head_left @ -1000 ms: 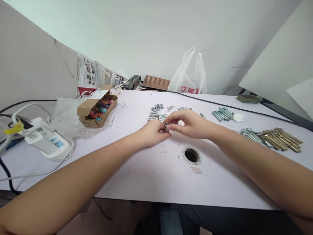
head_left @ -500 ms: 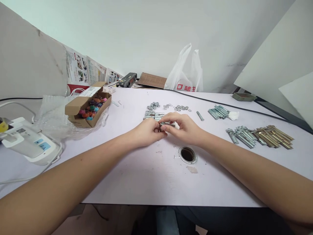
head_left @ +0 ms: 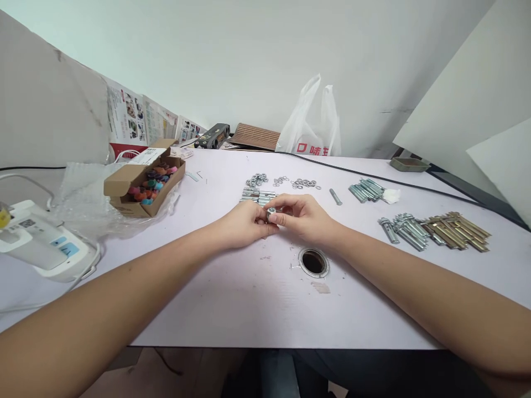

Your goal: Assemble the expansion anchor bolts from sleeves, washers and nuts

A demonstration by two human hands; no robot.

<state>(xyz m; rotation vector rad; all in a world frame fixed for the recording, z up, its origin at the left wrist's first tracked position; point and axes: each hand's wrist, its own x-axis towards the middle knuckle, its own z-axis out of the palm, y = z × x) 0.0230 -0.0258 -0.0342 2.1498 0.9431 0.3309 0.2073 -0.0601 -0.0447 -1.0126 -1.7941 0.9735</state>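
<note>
Both hands meet over the middle of the white table (head_left: 207, 298). Between their fingertips is an expansion bolt (head_left: 271, 211), its nut end turned towards me and most of its length hidden by the fingers. My left hand (head_left: 243, 225) pinches it from the left, and my right hand (head_left: 306, 216) grips it with thumb and fingers from the right. Just behind them lie several metal sleeves (head_left: 251, 193) side by side, partly covered by the hands. Farther back are small heaps of nuts (head_left: 257, 179), spring washers (head_left: 281, 181) and flat washers (head_left: 306, 183).
One loose bolt (head_left: 336, 197) and a pile of bolts (head_left: 365, 190) lie to the right. Silver expansion bolts (head_left: 409, 231) and gold ones (head_left: 458, 231) are nearer. A round hole (head_left: 314, 263) opens before my right hand. An open carton (head_left: 170, 188) stands left; a black cable (head_left: 352, 171) crosses behind.
The bolt between my fingers has turned so that its nut end now faces me; before, it lay more sideways. The whole view has shifted slightly.
</note>
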